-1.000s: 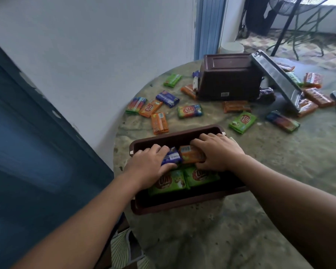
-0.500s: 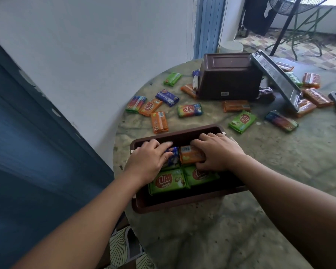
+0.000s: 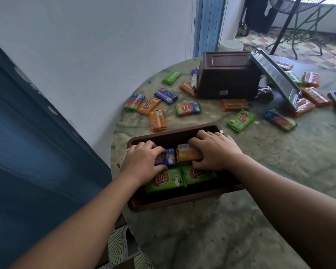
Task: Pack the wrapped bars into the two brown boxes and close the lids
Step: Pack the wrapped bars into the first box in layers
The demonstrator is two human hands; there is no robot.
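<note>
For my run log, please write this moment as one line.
left hand: holds blue bar | right hand: holds orange bar | near box: open | far box: tipped over

A round, mottled stone table (image 3: 241,220) carries an open brown box (image 3: 175,200) near its front edge, a second brown box (image 3: 229,74) tipped over farther back, and wrapped bars (image 3: 188,109) scattered between them.

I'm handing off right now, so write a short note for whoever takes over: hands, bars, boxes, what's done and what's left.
Left hand grips a blue bar inside the near brown box.
Right hand grips an orange bar beside it.
Done: two green bars lie in that box.
Left: many loose bars on the table; the far box lies tipped over, its lid open; no lid closed.
</note>
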